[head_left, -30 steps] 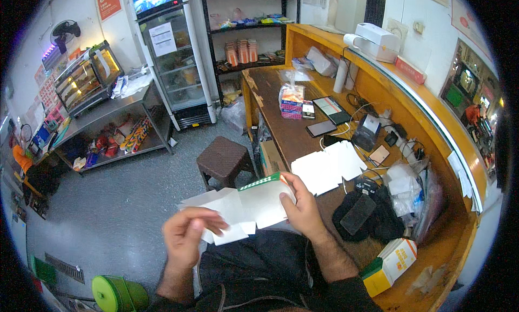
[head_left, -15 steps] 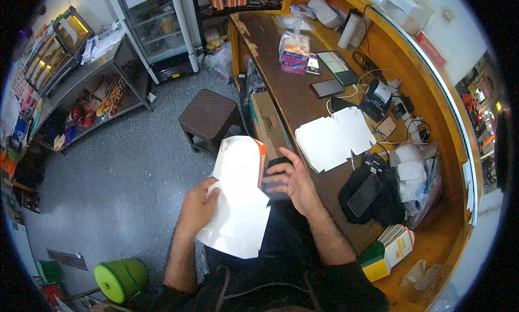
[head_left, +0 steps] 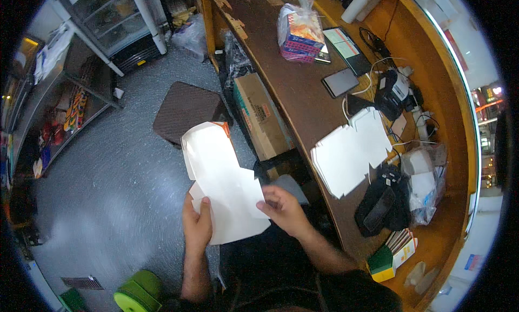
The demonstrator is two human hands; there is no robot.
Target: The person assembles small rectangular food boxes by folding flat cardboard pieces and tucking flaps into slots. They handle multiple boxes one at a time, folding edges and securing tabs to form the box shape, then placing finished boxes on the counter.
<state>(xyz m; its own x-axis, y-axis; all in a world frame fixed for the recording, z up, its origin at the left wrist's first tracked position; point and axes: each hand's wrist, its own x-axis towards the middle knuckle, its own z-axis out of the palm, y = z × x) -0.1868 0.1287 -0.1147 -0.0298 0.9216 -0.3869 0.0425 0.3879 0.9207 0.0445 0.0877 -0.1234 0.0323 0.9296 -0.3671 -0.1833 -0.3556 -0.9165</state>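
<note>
A white cardboard box blank, partly folded, with an orange patch at its far end, is held over my lap. My left hand grips its left edge, thumb on top of the white face. At the opposite edge, my right hand pinches a side flap between thumb and fingers. The far end of the blank has a raised rim and overlaps the view of a brown woven stool. On the counter to the right lies a stack of flat white box blanks.
The brown counter carries a phone, a bagged pack of small boxes, a black bag and a card box. Below it stands a brown carton. A green bucket sits at lower left.
My right hand has moved from open beside the blank to pinching its right flap. My left hand has slid lower along the left edge. The whole view has shifted.
</note>
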